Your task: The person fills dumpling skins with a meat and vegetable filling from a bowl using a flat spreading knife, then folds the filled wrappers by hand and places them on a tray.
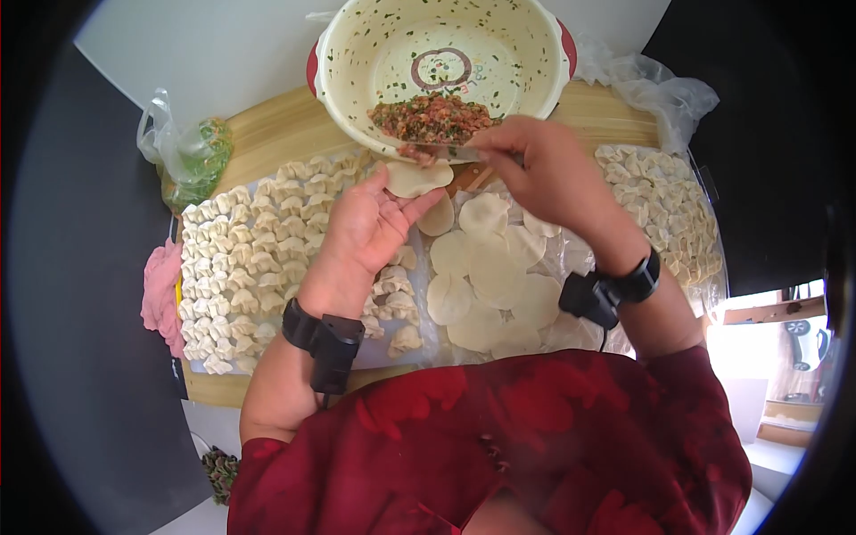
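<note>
As the left hand (374, 218), loosely curled, cradles a wrapper (421, 181) at the frame's upper centre, the right hand (546, 169) firmly pinches a utensil (462, 152) tipped with filling (417, 155) by the bowl (346, 67).

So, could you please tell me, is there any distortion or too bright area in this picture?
Head view: wide-angle bending, with rounded black edges; head view: the bright patch at lower right is washed out; head view: flat wrappers are distinguishable, but the thin utensil in the right hand is indistinct.
</note>
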A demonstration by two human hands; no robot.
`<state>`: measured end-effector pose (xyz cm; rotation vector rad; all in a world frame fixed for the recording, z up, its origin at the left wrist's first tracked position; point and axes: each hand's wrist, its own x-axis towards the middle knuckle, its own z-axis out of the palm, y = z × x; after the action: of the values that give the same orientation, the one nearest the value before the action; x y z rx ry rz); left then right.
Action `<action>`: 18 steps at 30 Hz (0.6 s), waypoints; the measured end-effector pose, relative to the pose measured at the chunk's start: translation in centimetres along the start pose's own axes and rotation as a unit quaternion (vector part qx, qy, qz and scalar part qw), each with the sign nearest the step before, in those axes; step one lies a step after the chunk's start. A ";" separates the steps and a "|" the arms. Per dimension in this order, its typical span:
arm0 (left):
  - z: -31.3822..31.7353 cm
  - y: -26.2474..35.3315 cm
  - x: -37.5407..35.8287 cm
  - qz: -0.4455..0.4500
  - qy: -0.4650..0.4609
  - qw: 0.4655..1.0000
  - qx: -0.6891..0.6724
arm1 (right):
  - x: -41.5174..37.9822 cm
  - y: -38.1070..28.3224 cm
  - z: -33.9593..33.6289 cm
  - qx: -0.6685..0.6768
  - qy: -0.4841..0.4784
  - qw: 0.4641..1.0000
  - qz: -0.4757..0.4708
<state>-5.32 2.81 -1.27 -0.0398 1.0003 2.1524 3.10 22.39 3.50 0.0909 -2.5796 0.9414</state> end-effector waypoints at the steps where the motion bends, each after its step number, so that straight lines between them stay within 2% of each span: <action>1: 0.0 0.0 -0.1 0.003 0.004 1.000 0.003 | -0.7 0.0 0.7 0.002 0.016 0.999 -0.029; 2: -0.2 0.1 -0.1 0.002 0.004 1.000 0.002 | -1.5 0.1 1.2 0.004 0.033 0.998 -0.058; 4: -0.6 0.2 -0.2 0.005 0.011 1.000 -0.018 | -2.6 0.2 1.7 -0.030 0.002 0.998 -0.048; 7: -1.2 0.2 -0.3 0.013 0.015 1.000 -0.017 | -3.3 0.9 2.2 -0.089 0.028 0.986 -0.136; 10: -1.5 0.4 -1.0 0.012 0.024 1.000 -0.001 | -3.1 1.0 1.3 -0.073 0.047 0.983 -0.164; 14: -1.6 0.5 -1.9 0.005 0.012 1.000 0.009 | -3.4 0.3 1.1 -0.040 0.050 0.984 -0.165; 16: -1.5 0.7 -2.3 -0.009 -0.018 1.000 0.011 | -3.9 0.2 1.4 -0.028 -0.017 0.992 -0.124; 18: -2.0 0.5 -2.4 -0.004 -0.031 0.999 0.008 | -3.8 0.0 1.4 -0.013 0.005 0.992 -0.125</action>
<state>-4.46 -0.21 -1.53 0.0308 0.9790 2.1243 6.14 21.25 1.07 0.3917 -2.4954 0.8132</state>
